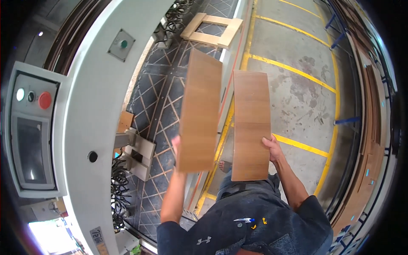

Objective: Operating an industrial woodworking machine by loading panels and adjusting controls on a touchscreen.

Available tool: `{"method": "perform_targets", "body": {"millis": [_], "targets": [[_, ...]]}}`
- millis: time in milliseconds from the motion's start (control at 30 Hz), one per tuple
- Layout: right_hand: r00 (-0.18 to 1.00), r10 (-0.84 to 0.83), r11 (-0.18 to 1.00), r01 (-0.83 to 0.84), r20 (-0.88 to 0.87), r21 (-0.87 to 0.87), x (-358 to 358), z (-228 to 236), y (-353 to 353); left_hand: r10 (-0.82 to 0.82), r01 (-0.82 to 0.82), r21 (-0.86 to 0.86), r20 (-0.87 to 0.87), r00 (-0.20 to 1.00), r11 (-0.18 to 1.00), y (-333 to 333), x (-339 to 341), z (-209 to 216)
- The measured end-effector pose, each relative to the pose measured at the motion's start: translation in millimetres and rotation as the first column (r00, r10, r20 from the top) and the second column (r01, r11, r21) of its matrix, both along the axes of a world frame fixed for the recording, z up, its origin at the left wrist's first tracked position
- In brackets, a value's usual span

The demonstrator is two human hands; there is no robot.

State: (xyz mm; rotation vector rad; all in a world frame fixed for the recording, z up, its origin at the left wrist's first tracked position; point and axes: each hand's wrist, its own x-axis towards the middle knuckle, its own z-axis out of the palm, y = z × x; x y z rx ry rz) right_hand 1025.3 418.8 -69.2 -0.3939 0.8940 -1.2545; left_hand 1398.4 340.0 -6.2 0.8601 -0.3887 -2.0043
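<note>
Two rectangular brown wood-grain panels are held upright side by side, with a narrow gap between them. My left hand (176, 145) grips the left panel (199, 114) by its outer long edge; most of its fingers are hidden behind the board, and hand and panel look slightly blurred. The right panel (251, 123) is in my right hand (273, 148), the thumb on its face near the lower right edge and the other fingers behind it. The left panel leans out over the machine bed, while the right one is in front of my body.
A grey machine housing (91, 114) with a control panel (34, 131) and red button (44, 100) stands at left. Its dark bed (148, 93) carries a pale wooden frame (231, 32) and coiled black hoses (119, 182). Yellow lines cross the floor (297, 97); stacked boards (369, 161) line the right.
</note>
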Motion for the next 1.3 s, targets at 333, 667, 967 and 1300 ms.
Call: {"method": "perform_targets", "body": {"millis": [333,667,967,1300], "targets": [[0.924,0.325,0.946,-0.32,0.203,-0.06,25,16,-53,0.09,-0.094,0.006,-0.372,0.924,0.996,117,-60,23],[0.625,0.78,0.599,-0.762,-0.034,-0.247,101,60,-63,0.354,-0.338,-0.115,0.174,0.919,0.934,164,-51,52],[0.123,0.882,-0.026,-0.951,-0.455,-0.309,199,67,14,0.76,-0.814,-0.164,0.496,0.419,0.557,309,-78,41],[-0.345,0.87,-0.352,-0.935,-0.353,0.047,203,-11,34,0.831,-0.977,-0.2,0.554,-0.053,0.071,500,-78,36]]}}
